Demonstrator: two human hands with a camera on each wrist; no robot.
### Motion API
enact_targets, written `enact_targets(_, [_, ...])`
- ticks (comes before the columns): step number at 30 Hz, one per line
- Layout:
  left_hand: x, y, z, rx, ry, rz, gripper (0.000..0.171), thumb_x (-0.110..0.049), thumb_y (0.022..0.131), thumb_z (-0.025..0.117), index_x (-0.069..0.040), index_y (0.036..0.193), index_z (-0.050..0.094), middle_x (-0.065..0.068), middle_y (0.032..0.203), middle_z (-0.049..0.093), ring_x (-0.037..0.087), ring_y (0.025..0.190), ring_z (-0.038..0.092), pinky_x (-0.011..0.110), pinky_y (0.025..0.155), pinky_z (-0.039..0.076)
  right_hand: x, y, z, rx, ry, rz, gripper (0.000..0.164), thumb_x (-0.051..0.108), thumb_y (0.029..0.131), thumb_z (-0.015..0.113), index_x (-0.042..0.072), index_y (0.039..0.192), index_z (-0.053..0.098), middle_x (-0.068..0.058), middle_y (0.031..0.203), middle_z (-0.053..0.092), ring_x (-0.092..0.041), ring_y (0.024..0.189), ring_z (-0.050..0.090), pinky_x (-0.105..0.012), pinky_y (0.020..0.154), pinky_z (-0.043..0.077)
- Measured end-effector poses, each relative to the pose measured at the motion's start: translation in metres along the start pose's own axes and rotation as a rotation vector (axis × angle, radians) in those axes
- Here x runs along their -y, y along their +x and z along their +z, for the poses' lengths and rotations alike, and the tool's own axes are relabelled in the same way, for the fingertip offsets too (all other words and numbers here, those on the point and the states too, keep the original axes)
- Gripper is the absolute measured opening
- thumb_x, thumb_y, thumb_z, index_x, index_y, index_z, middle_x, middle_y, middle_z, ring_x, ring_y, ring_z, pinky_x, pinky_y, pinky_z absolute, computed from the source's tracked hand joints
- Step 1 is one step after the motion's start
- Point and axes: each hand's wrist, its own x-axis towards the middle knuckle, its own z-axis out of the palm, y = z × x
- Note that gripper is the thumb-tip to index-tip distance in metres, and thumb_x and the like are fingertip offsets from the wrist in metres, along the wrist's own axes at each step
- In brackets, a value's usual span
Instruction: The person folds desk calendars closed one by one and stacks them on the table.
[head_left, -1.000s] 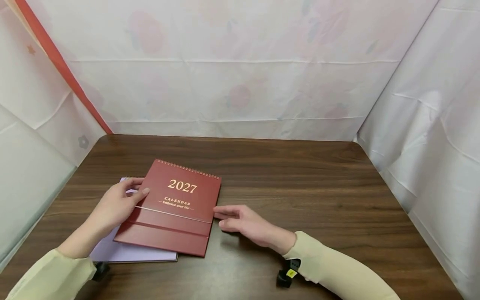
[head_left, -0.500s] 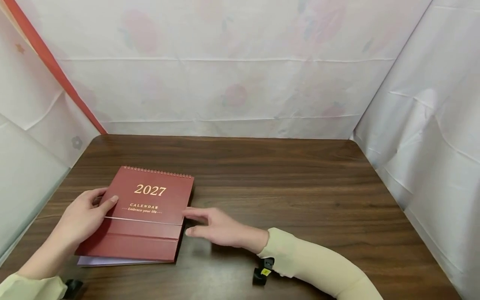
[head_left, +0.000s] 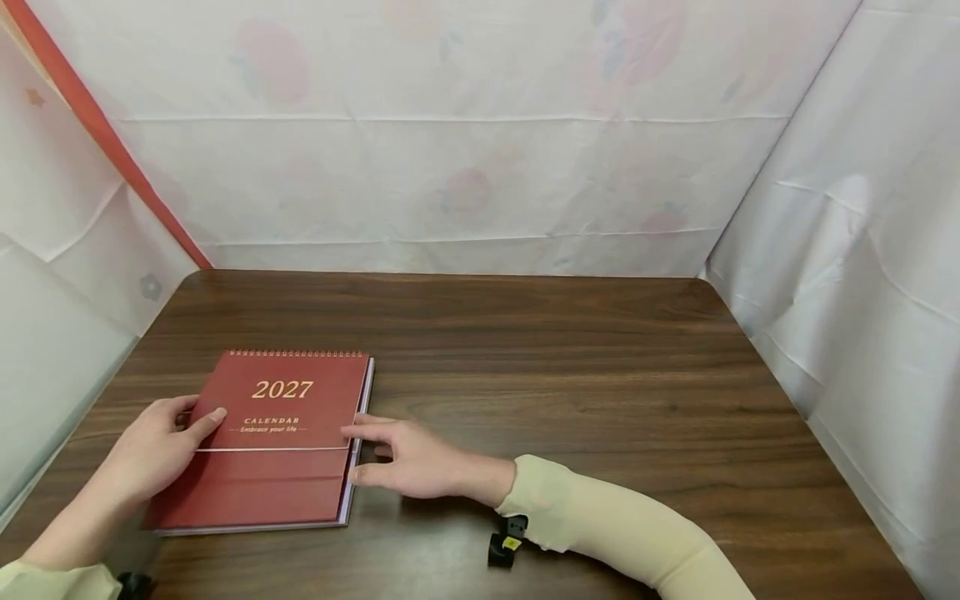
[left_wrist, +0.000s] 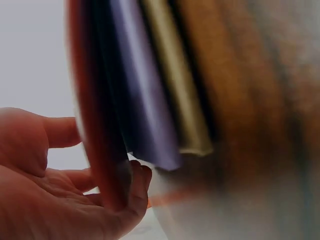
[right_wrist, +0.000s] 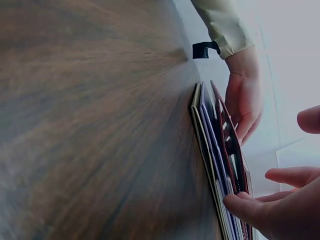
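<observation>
A dark red 2027 desk calendar (head_left: 279, 408) with a spiral-bound top edge lies over a purple one (right_wrist: 216, 145) at the table's left. Only a thin purple strip shows along its right and front edges in the head view. Under the purple layer, a yellow-beige layer (left_wrist: 180, 75) shows in the left wrist view. My left hand (head_left: 153, 446) grips the red calendar's left side, thumb on the cover and fingers beneath. With its fingers mostly straight, my right hand (head_left: 420, 457) touches the stack's right edge. The near edge of the red calendar is slightly raised off the purple one.
The stack rests on a dark wood-grain table (head_left: 570, 375). White patterned curtains (head_left: 465, 150) hang behind it and at both sides, with a red band (head_left: 112, 150) at the left.
The red calendar has moved left and turned straighter, so that it now covers nearly all of the purple one. Both hands have moved left with it.
</observation>
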Motion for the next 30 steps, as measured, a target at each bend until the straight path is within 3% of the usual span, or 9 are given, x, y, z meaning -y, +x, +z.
enact_targets(3, [0.001,-0.001,0.002,0.009,-0.013,0.004,0.079,-0.048,0.105,0.042,0.023,0.138,0.034,0.043,0.128,0.041,0.053,0.111,0.045,0.063,0.083,0.042,0.000,-0.002,0.000,-0.011,-0.043,-0.012,0.054,0.031,0.098,0.062,0.012,0.147,0.050,-0.005,0.157,0.036,-0.008,0.133,0.044,-0.019,0.108,0.031])
enact_targets(11, [-0.003,-0.003,0.003,0.001,-0.005,0.007,0.077,-0.046,0.105,0.043,0.023,0.138,0.034,0.043,0.128,0.038,0.055,0.115,0.038,0.066,0.086,0.038,-0.002,-0.006,0.001,-0.018,0.003,0.000,0.053,0.026,0.097,0.064,0.011,0.146,0.051,-0.004,0.157,0.037,-0.007,0.129,0.048,-0.017,0.104,0.036])
enact_targets(15, [-0.002,-0.003,0.006,-0.072,0.054,0.047,0.073,-0.043,0.104,0.048,0.022,0.136,0.038,0.042,0.126,0.041,0.056,0.114,0.039,0.068,0.085,0.036,-0.007,-0.003,0.000,-0.026,0.049,-0.016,0.052,0.019,0.097,0.064,0.006,0.146,0.050,-0.005,0.155,0.040,-0.006,0.136,0.040,-0.018,0.105,0.036])
enact_targets(19, [-0.004,-0.003,0.009,-0.197,0.113,0.098,0.069,-0.041,0.102,0.054,0.018,0.134,0.041,0.041,0.127,0.042,0.060,0.115,0.035,0.069,0.088,0.031,-0.009,-0.004,-0.006,-0.047,0.112,-0.030,0.049,0.011,0.097,0.065,0.001,0.143,0.051,-0.008,0.153,0.043,-0.008,0.139,0.037,-0.019,0.105,0.036])
enact_targets(22, [-0.015,-0.003,0.008,-0.268,0.133,0.151,0.059,-0.038,0.100,0.059,0.012,0.130,0.050,0.037,0.125,0.047,0.058,0.115,0.039,0.066,0.088,0.031,-0.010,-0.008,-0.016,-0.082,0.108,-0.032,0.045,0.011,0.097,0.065,0.000,0.140,0.055,-0.009,0.151,0.046,-0.011,0.137,0.041,-0.021,0.105,0.038])
enact_targets(25, [-0.035,-0.003,0.008,-0.290,0.132,0.189,0.044,-0.036,0.098,0.061,0.001,0.123,0.061,0.029,0.119,0.059,0.050,0.109,0.053,0.062,0.081,0.038,-0.012,-0.014,-0.027,-0.128,0.082,-0.038,0.041,0.012,0.097,0.064,0.002,0.137,0.058,-0.008,0.148,0.050,-0.016,0.132,0.049,-0.026,0.105,0.041])
enact_targets(28, [-0.058,-0.002,0.010,-0.300,0.126,0.230,0.028,-0.035,0.098,0.062,-0.011,0.111,0.069,0.012,0.094,0.071,0.036,0.088,0.066,0.053,0.068,0.045,-0.016,-0.020,-0.038,-0.180,0.053,-0.046,0.038,0.012,0.097,0.064,0.005,0.135,0.060,-0.005,0.145,0.053,-0.015,0.130,0.051,-0.032,0.105,0.043])
enact_targets(30, [-0.076,-0.001,0.013,-0.294,0.128,0.268,0.021,-0.034,0.097,0.063,-0.016,0.104,0.071,0.002,0.080,0.072,0.027,0.073,0.067,0.045,0.062,0.045,-0.020,-0.024,-0.045,-0.217,0.040,-0.054,0.037,0.012,0.097,0.065,0.007,0.133,0.062,-0.003,0.143,0.054,-0.012,0.129,0.050,-0.035,0.104,0.044])
